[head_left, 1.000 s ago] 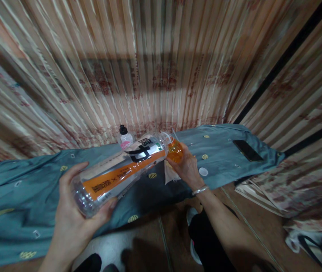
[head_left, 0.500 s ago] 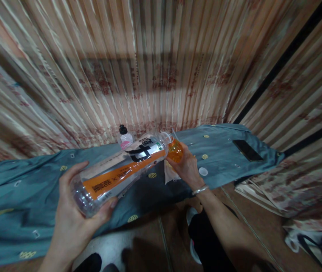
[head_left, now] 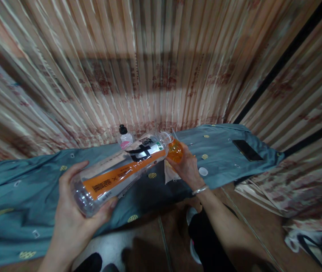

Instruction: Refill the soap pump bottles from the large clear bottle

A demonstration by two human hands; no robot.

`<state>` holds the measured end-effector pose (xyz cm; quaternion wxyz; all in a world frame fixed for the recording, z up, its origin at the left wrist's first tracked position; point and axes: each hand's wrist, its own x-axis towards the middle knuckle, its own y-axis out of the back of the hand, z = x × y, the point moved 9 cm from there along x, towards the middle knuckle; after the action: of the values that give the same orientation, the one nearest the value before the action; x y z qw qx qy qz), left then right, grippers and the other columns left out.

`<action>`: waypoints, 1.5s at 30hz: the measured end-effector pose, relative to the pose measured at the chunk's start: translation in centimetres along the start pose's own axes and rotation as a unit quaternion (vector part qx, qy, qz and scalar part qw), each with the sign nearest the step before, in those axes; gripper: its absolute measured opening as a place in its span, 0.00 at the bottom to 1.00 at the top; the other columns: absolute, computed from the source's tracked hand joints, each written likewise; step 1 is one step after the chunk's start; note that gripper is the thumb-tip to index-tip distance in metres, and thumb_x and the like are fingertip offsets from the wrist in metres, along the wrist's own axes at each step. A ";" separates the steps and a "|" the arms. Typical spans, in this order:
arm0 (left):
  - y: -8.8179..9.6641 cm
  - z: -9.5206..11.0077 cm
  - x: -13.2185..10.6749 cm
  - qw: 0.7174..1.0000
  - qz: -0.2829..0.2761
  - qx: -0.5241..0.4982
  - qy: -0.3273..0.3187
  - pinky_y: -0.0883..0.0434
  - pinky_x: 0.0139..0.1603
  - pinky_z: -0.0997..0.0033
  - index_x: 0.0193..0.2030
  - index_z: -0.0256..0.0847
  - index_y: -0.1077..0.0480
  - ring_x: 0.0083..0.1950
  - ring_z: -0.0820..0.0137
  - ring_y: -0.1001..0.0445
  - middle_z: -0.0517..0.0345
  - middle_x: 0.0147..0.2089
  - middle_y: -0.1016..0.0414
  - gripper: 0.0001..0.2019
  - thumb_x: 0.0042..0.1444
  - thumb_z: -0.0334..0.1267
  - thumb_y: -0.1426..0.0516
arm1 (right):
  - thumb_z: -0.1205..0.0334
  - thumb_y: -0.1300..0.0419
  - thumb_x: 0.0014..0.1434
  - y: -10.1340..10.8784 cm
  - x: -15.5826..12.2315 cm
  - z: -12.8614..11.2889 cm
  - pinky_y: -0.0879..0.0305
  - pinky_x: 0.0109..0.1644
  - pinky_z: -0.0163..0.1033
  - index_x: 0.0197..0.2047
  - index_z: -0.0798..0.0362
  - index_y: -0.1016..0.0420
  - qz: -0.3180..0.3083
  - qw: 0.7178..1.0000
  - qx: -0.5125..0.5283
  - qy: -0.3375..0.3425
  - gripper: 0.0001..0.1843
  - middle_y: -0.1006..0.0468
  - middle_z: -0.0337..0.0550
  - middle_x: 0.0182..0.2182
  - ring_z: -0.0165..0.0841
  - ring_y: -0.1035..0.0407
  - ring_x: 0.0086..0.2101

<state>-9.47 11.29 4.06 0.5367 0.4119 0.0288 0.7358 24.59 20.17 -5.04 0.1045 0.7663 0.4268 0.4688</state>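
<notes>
My left hand (head_left: 77,207) is closed round the base of a large clear plastic bottle (head_left: 121,170) with an orange, white and black label. The bottle lies tilted, its open neck pointing right and meeting the mouth of a small clear container of orange liquid (head_left: 175,150). My right hand (head_left: 188,166), with a silver bangle at the wrist, grips that container; its fingers partly cover it. Whether liquid is flowing at the neck I cannot tell. Under the right hand lies a pale paper-like piece (head_left: 171,173), and beside it a round white cap (head_left: 203,171).
A teal patterned cloth (head_left: 220,139) covers the long surface. Behind the bottle stands a small clear bottle with a black cap (head_left: 125,138). A black phone (head_left: 247,150) lies at the right. Pleated curtains (head_left: 149,68) hang behind, and a bag (head_left: 314,241) sits at lower right.
</notes>
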 end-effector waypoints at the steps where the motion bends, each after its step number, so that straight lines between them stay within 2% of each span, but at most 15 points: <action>1: 0.0 0.0 0.0 1.000 0.000 -0.002 0.000 0.22 0.48 0.52 0.68 0.42 0.35 0.47 0.54 0.19 0.49 0.52 0.23 0.47 0.46 0.65 0.32 | 0.49 0.26 0.57 0.0 0.0 0.0 0.20 0.52 0.56 0.66 0.55 0.32 0.001 1.000 -0.001 0.001 0.39 0.15 0.58 0.52 0.52 0.18 0.49; 9: 0.0 0.4 0.0 1.000 0.000 0.010 -0.018 0.21 0.47 0.53 0.68 0.43 0.35 0.47 0.55 0.18 0.50 0.51 0.22 0.45 0.48 0.66 0.33 | 0.50 0.26 0.56 0.1 0.0 -0.1 0.20 0.51 0.55 0.66 0.56 0.32 -0.001 1.000 0.001 0.004 0.40 0.15 0.59 0.52 0.53 0.17 0.49; 16: -0.1 -0.3 0.1 1.000 0.000 0.009 0.020 0.22 0.48 0.49 0.67 0.43 0.35 0.48 0.52 0.19 0.48 0.53 0.23 0.48 0.44 0.68 0.32 | 0.49 0.27 0.57 0.1 0.0 -0.1 0.20 0.52 0.56 0.66 0.55 0.32 0.002 1.000 0.005 -0.003 0.39 0.15 0.58 0.53 0.53 0.18 0.50; 19: 0.1 -0.2 0.0 1.000 0.006 0.014 0.016 0.22 0.49 0.48 0.67 0.42 0.34 0.49 0.51 0.19 0.48 0.53 0.23 0.48 0.44 0.69 0.33 | 0.48 0.27 0.57 0.0 0.1 0.0 0.20 0.52 0.56 0.66 0.55 0.32 -0.002 1.000 0.003 -0.007 0.40 0.16 0.59 0.53 0.53 0.18 0.50; 24: 0.0 0.1 0.1 1.000 0.006 0.010 0.001 0.21 0.48 0.51 0.67 0.43 0.35 0.47 0.54 0.18 0.49 0.52 0.22 0.47 0.45 0.67 0.33 | 0.49 0.27 0.57 0.0 0.0 0.0 0.20 0.52 0.56 0.66 0.55 0.32 -0.001 1.000 0.003 -0.002 0.40 0.15 0.60 0.53 0.53 0.18 0.50; 29: -0.2 -0.1 0.2 1.000 0.001 0.012 0.005 0.21 0.48 0.52 0.67 0.43 0.35 0.47 0.55 0.19 0.50 0.52 0.23 0.47 0.45 0.67 0.33 | 0.50 0.26 0.56 0.1 0.0 -0.1 0.20 0.51 0.56 0.66 0.56 0.33 -0.002 1.000 0.001 -0.001 0.40 0.14 0.59 0.51 0.53 0.17 0.49; 36: 0.0 0.1 0.1 1.000 0.001 0.010 0.017 0.21 0.48 0.54 0.66 0.42 0.35 0.47 0.56 0.19 0.51 0.51 0.22 0.46 0.44 0.63 0.32 | 0.50 0.26 0.57 0.1 0.1 -0.2 0.20 0.52 0.55 0.66 0.56 0.31 -0.009 1.000 0.000 -0.006 0.39 0.15 0.59 0.53 0.52 0.18 0.50; 45: 0.1 0.6 0.1 1.000 0.005 0.026 0.003 0.22 0.48 0.52 0.66 0.41 0.35 0.47 0.55 0.19 0.49 0.51 0.22 0.45 0.46 0.64 0.33 | 0.49 0.27 0.58 0.0 0.1 -0.3 0.21 0.53 0.55 0.67 0.55 0.32 -0.005 1.000 0.002 0.006 0.39 0.16 0.59 0.54 0.52 0.19 0.51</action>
<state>-9.17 11.14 4.54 0.5218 0.4237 0.0471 0.7389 24.39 20.20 -4.82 0.1032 0.7613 0.4323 0.4721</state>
